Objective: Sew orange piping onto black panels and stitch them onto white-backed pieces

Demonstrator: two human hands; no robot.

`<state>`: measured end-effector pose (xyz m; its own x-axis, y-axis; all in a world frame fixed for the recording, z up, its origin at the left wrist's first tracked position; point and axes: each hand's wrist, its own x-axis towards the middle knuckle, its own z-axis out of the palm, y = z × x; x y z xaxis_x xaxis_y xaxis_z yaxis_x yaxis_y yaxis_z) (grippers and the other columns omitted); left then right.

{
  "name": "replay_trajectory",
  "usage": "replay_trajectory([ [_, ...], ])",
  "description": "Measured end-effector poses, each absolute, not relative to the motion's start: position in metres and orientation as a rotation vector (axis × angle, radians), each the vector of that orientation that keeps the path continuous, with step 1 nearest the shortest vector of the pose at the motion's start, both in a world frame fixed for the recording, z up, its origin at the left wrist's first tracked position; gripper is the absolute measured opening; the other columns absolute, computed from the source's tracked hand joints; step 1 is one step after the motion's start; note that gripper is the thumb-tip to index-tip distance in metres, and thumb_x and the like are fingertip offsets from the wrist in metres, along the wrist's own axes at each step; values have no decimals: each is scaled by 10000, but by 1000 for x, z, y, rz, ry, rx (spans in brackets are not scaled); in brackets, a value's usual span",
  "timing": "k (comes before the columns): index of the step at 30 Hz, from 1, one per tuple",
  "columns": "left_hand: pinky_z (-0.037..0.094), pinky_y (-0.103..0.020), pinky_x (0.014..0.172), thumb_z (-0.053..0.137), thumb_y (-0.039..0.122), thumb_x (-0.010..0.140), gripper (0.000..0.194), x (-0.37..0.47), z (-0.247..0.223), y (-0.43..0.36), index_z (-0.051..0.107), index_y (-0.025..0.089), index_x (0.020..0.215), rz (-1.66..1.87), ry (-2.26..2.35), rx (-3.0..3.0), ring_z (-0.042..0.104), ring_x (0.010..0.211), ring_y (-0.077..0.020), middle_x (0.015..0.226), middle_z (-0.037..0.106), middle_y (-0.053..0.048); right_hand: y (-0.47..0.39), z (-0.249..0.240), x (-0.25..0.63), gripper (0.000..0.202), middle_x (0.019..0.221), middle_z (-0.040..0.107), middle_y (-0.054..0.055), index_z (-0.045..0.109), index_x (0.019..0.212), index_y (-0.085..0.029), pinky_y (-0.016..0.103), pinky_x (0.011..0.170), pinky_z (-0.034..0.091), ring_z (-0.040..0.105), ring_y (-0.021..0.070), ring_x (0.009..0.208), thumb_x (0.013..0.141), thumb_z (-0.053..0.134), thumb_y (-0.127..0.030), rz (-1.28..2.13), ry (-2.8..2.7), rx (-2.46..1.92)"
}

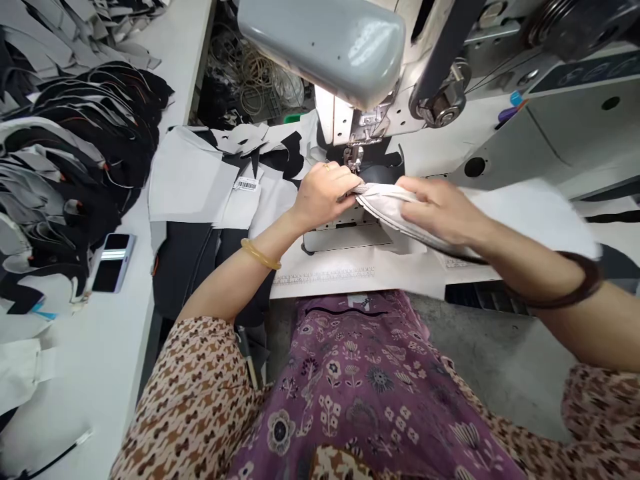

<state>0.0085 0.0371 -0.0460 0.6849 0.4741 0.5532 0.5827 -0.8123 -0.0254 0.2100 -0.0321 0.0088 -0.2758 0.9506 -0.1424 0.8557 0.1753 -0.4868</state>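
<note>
My left hand (325,195) is closed on the near end of a white fabric piece (387,202), right in front of the sewing machine's presser foot (353,157). Farther right, my right hand (443,208) grips the same piece, which has a dark edge along its lower side. The fabric stretches between both hands and runs on past my right wrist as a broad white panel (535,213). Whether the needle is in the fabric cannot be seen, as my left fingers cover that spot. Dark cloth (380,160) lies behind the foot.
The grey machine head (325,47) hangs low over my hands. Left of it lie white and black cut panels with a barcode label (246,184). A phone (114,262) and heaps of cut pieces (100,127) occupy the side table (115,360). A printed ruler (325,275) marks the front edge.
</note>
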Motion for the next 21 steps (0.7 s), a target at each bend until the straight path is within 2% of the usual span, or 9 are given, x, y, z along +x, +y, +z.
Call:
replay_trajectory([
  [2,343,-306,673,437,317,877,215,7,-43,40,595,189,808,-804,-827,-2722,524,715,-151,713,597,-5,-31,30,208,331,581,394,-7,420,732,-170,233,533,180,247,76,521,702,509,-488,407,-2447,-1854],
  [4,346,-310,687,436,303,880,201,4,-41,43,588,195,806,-814,-788,-2758,521,705,-145,714,593,5,-29,45,204,288,593,410,0,446,742,-169,239,544,142,200,70,530,719,524,-445,85,-2615,-1862],
  [7,353,-316,697,439,281,881,174,3,-40,46,585,208,821,-844,-751,-2800,522,707,-142,710,592,12,-27,52,196,103,835,537,32,496,775,-157,239,544,118,368,99,679,762,466,-254,-151,-2735,-1640],
  [8,356,-317,691,435,283,883,181,4,-41,46,582,209,809,-862,-746,-2797,522,703,-143,700,587,12,-27,51,192,89,923,549,30,516,799,-161,240,540,114,412,116,768,758,454,-209,-174,-2763,-1557],
  [10,360,-316,663,408,290,894,228,6,-46,47,573,205,761,-909,-737,-2754,523,689,-145,677,575,5,-31,46,183,151,958,560,23,546,835,-169,248,528,110,445,132,844,745,428,-139,-170,-2818,-1482],
  [14,356,-310,596,346,236,923,287,8,-59,46,557,199,732,-980,-671,-2600,529,652,-137,670,585,-9,-46,31,164,241,860,568,68,565,855,-128,267,513,129,458,131,739,821,330,-85,-108,-2897,-1494],
  [18,397,-287,603,378,155,919,204,0,-59,46,576,201,913,-884,-383,-2551,579,695,-108,850,673,-28,-56,16,163,261,912,578,90,545,825,-105,269,515,168,494,162,849,830,297,-24,-58,-2943,-1366],
  [21,435,-281,632,406,139,912,189,-6,-55,44,564,183,1007,-832,-267,-2503,626,793,-118,937,691,-51,-54,11,174,237,906,573,71,515,786,-111,256,497,155,502,145,804,801,309,5,-50,-2924,-1351],
])
